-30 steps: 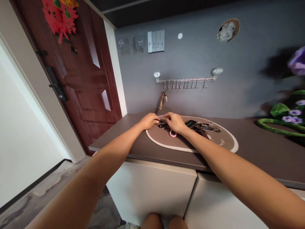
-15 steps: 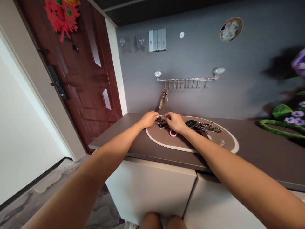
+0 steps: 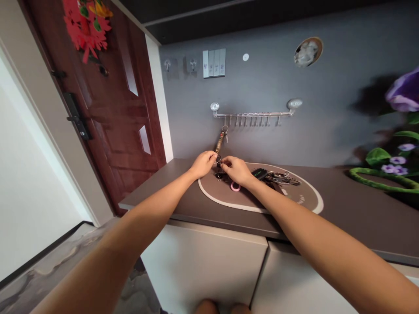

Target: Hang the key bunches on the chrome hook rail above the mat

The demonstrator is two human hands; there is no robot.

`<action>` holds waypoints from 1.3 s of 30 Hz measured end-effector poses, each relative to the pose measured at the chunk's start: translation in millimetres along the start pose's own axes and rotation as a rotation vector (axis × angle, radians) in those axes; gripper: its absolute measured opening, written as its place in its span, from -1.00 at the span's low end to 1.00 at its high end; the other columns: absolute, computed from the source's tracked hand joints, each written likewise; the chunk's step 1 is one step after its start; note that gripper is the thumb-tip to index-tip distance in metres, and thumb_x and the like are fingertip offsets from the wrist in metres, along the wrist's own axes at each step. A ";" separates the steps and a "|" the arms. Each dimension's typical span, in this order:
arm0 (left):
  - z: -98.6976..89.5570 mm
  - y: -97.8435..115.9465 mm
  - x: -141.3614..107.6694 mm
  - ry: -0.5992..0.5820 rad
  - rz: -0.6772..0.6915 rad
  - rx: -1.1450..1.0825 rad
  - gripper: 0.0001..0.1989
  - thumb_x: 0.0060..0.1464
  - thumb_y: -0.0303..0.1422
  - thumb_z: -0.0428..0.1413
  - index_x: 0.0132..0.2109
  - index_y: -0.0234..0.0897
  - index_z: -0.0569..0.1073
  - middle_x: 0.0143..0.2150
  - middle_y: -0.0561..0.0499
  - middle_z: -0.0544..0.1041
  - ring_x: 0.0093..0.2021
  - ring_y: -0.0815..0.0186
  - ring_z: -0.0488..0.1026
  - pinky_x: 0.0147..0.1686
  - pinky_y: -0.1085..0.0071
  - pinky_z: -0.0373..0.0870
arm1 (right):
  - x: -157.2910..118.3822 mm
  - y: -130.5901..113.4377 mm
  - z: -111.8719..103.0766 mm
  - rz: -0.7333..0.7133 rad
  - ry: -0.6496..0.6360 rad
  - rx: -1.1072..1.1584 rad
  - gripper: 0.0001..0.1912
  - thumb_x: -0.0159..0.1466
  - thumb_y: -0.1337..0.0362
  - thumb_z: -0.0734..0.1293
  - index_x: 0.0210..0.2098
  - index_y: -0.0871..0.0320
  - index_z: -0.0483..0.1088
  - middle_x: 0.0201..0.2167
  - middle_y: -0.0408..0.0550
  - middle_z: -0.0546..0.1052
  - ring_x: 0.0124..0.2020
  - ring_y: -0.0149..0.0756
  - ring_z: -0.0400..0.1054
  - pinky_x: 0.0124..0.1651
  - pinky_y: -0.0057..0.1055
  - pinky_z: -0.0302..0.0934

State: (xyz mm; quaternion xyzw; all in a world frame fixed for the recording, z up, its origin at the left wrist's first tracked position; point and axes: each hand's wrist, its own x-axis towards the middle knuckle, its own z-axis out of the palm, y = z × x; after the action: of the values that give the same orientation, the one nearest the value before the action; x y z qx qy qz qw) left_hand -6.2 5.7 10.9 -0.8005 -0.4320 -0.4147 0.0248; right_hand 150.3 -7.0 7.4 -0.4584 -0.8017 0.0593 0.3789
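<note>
Over the left end of an oval brown mat (image 3: 222,201), my left hand (image 3: 203,165) pinches the ring of a small dark keychain (image 3: 218,162). My right hand (image 3: 238,169) has its fingers closed on the keychain's lower, dark part; its exact shape is too small to make out. Just below the hands lie more dark keychains (image 3: 221,176) and a pink ring (image 3: 235,186). Beyond my right wrist, a black case with green lettering (image 3: 261,174) and several metal key rings (image 3: 283,178) rest on the mat.
A clear hook rail (image 3: 255,115) is fixed to the grey wall, with a keyring on a brown strap (image 3: 220,141) hanging near its left end. Purple flowers (image 3: 397,165) stand at the right of the brown counter (image 3: 347,218). A dark red door (image 3: 127,131) is at left.
The dark keychain has been raised a little from the mat between both hands. My right fingers have closed in on it. The view has tilted slightly upward.
</note>
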 end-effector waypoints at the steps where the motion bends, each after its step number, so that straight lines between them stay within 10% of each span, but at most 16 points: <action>1: -0.1 0.6 -0.1 0.007 -0.007 -0.010 -0.72 0.12 -0.34 -0.17 -0.27 -0.34 0.41 -0.32 -0.04 0.46 -0.28 0.34 0.35 -0.22 0.43 0.25 | 0.1 -0.1 0.1 -0.008 0.010 0.006 -0.80 0.11 0.29 0.23 -0.27 0.17 0.40 -0.36 -0.06 0.50 -0.36 -0.39 0.35 -0.27 -0.49 0.14; 28: -3.3 5.8 -3.6 0.007 -0.132 -0.238 -0.75 0.05 -0.30 -0.10 -0.41 -0.34 0.38 -0.54 0.07 0.36 -0.49 0.42 0.25 -0.43 0.50 0.16 | 5.5 9.9 -1.5 -0.139 0.220 0.047 -0.91 0.12 0.36 0.24 -0.45 0.16 0.39 -0.45 -0.09 0.38 -0.37 -0.37 0.24 -0.26 -0.44 0.09; 39: 9.7 -6.2 0.0 -0.113 -0.301 -0.750 -0.84 -0.01 -0.38 -0.07 -0.48 -0.34 0.28 -0.59 0.10 0.31 -0.56 0.47 0.24 -0.47 0.51 0.18 | 4.1 2.9 -5.9 -0.143 0.217 0.166 -0.89 0.12 0.36 0.22 -0.48 0.16 0.37 -0.45 -0.09 0.39 -0.36 -0.36 0.24 -0.23 -0.44 0.08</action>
State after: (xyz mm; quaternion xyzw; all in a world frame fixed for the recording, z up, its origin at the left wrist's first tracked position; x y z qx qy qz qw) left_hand -4.4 13.4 2.5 -0.7034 -0.3637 -0.4980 -0.3533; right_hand 155.0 -3.6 12.5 -0.3710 -0.7788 0.0485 0.5034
